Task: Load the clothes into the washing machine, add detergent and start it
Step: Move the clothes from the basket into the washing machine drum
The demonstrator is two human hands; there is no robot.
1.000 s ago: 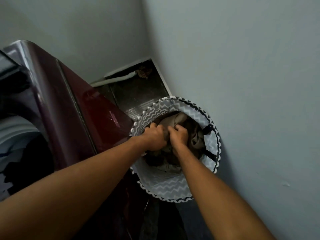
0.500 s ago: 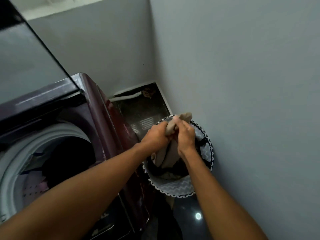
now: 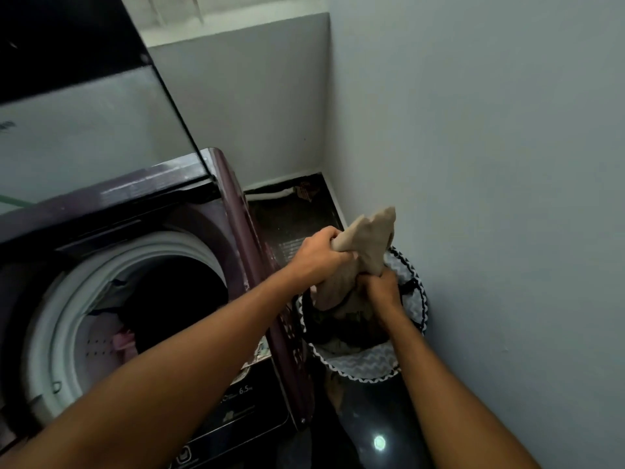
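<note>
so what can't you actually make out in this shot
Head view only:
- Rest of the basket load: hidden under the beige cloth and both hands, left and right.
- Washer drum depth: too dark.
- Panel labels: blurred, part behind the left arm.
- Detergent: none in view.

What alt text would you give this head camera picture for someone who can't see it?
Both hands, left and right, grip a beige garment lifted above a zigzag-patterned laundry basket. To the left, a maroon top-loading washing machine stands with its lid raised, clothes already in its drum.
</note>
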